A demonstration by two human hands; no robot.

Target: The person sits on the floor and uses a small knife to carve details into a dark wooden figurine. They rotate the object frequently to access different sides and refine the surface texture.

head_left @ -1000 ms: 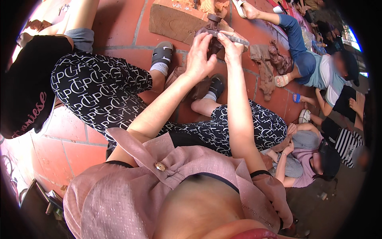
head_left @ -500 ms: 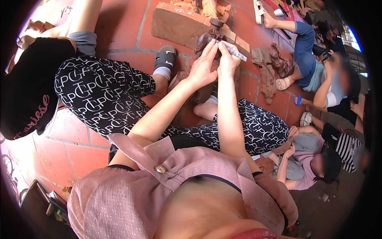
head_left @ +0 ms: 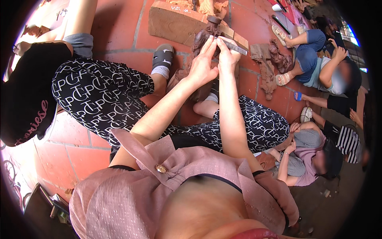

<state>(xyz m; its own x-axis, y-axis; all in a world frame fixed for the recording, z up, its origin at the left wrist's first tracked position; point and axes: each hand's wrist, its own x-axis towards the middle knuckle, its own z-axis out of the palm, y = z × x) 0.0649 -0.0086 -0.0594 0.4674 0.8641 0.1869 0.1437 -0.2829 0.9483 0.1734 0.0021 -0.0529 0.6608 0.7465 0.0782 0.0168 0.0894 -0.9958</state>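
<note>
A dark brown carved wooden figure [head_left: 213, 26] stands upright between my feet, partly covered by my hands. My right hand [head_left: 228, 59] is closed on a folded grey strip [head_left: 237, 48], sandpaper by its look; one end sticks out to the right. My left hand [head_left: 203, 65] lies against the figure with its fingers stretched out and pressed side by side. Its fingertips nearly meet those of my right hand on the carving. Whether the left fingertips also touch the strip is hidden.
Beyond the figure lies a thick wooden block [head_left: 175, 24] with paler carvings on it. More brown carvings [head_left: 278, 59] rest on the red tiles to the right. A person in a black cap [head_left: 34, 91] sits close on my left; several people [head_left: 302, 159] sit on the right.
The grey strip has tilted, its outer end showing a darker face. My hands have shifted slightly up along the carving. A seated person at the right has changed leg and arm position.
</note>
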